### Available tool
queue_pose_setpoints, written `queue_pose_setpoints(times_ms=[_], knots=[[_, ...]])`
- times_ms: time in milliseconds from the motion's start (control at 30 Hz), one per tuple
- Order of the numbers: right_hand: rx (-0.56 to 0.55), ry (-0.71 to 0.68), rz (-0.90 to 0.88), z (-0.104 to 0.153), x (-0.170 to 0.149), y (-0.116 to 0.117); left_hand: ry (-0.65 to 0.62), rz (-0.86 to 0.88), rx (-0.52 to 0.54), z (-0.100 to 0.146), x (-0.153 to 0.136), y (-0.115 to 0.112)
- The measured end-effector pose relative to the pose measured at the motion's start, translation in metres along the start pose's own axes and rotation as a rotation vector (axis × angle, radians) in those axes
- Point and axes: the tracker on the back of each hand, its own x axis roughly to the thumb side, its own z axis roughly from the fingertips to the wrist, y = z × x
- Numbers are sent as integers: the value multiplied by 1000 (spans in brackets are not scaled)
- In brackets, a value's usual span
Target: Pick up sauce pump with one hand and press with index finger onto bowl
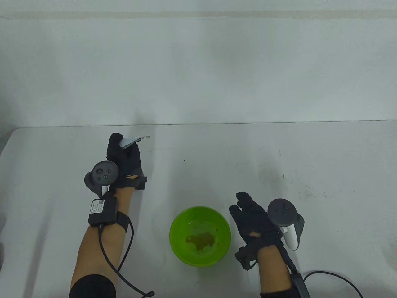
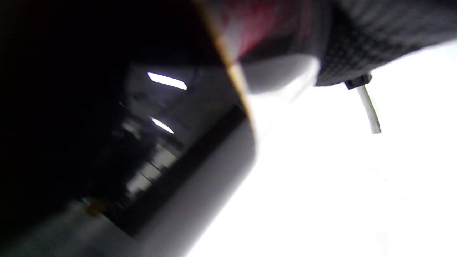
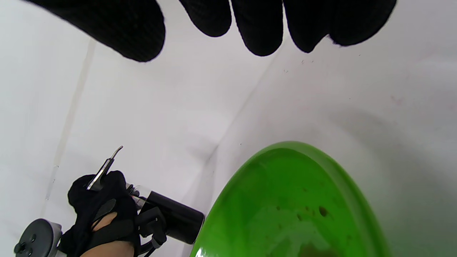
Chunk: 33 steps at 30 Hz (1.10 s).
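Green plastic bowl [image 1: 200, 236] holds brown sauce on my white counter [image 1: 217, 161]. Beyond it to the left, my left hand [image 1: 124, 158] grips the black sauce pump bottle with silver spout [image 1: 131, 141]. Right wrist view: my right hand [image 3: 250, 25] hangs open, empty, beside the bowl.

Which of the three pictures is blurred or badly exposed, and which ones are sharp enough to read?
Left wrist view: motion-blurred, the table burnt out to white, the sauce pump a dark smear beside the left hand. Table view: sharp, evenly lit, soft shadows near the green bowl. Right wrist view: sharp, the right hand dark against the pale table.
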Motion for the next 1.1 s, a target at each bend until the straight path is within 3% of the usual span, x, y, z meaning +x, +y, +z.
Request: queue_pose_setpoints(times_ms=[333, 600, 967, 1100], knots=[[8, -33, 3, 3, 6, 2, 22, -6, -1, 10, 0, -2], [5, -45, 14, 3, 8, 3, 72, -50, -142, 16, 8, 6], [46, -29, -4, 0, 4, 9, -21, -23, -214, 41, 49, 59], [56, -34, -7, 0, 5, 11, 46, 75, -242, 55, 73, 76]])
